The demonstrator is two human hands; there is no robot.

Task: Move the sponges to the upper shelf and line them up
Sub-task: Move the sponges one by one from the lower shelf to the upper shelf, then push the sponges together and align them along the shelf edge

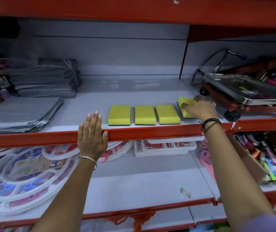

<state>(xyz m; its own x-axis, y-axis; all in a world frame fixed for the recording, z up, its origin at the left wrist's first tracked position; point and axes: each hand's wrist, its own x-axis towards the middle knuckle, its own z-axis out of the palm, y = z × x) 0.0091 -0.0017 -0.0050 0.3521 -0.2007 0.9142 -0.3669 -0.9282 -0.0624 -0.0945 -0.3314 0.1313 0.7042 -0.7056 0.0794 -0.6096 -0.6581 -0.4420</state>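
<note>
Three sponges (144, 115) sat lined up on upper shelf (90, 108). Right hand (199, 108) pressed on fourth sponge (184, 104), grip probably loose, blurred. Left hand (92, 136) rested flat on shelf edge. Next: square the fourth.

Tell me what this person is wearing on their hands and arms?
The left hand has a thin silver bangle at the wrist. The right hand has a ring on one finger and dark cord bracelets at the wrist. Both forearms are bare; a lilac sleeve shows on the right arm.
</note>
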